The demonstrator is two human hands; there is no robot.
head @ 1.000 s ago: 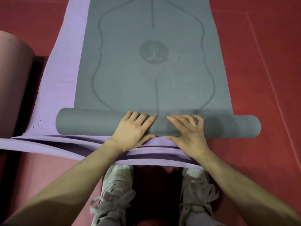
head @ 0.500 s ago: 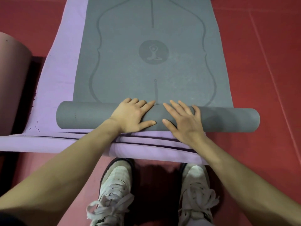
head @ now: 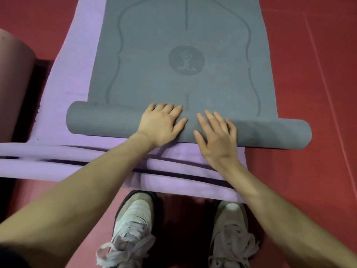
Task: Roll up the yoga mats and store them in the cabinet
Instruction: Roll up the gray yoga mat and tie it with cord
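Note:
A grey yoga mat (head: 185,78) with a printed figure logo lies on the red floor, its near end rolled into a tube (head: 100,120) that spans left to right. My left hand (head: 162,124) presses flat on the middle of the roll, fingers straight. Just to its right, my right hand (head: 216,136) also presses flat on the roll, fingers spread. Under the grey mat lies a purple mat (head: 77,78), showing along the left side and folded in loose layers at its near end (head: 58,167).
A large pink rolled mat (head: 13,86) stands at the left edge. My two white sneakers (head: 133,229) stand on the red floor (head: 313,74) just behind the purple mat's near edge. Open red floor extends to the right.
Both hands have pushed the grey roll farther away from me, and it now reaches closer to the logo. My feet have stepped forward a little.

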